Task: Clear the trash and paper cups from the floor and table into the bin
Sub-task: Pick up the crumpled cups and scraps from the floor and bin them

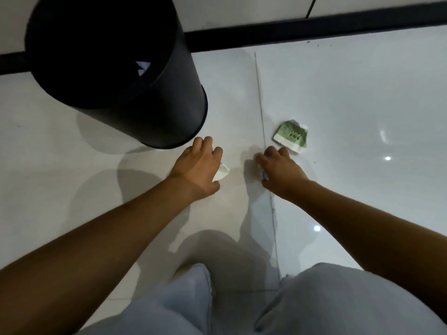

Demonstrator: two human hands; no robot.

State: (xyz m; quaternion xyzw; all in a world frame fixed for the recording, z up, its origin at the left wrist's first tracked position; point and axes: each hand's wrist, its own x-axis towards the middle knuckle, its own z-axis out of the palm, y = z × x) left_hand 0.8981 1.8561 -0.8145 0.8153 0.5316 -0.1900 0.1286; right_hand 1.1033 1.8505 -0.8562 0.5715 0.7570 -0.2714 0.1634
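Hands grip paper scraps: left hand (pixel 197 165), right hand (pixel 281 171), beside bin (pixel 116 68).

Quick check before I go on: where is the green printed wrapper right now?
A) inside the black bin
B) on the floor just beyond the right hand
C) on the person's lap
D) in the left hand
B: the green wrapper lies on the white floor, beyond the right hand, held by neither hand.
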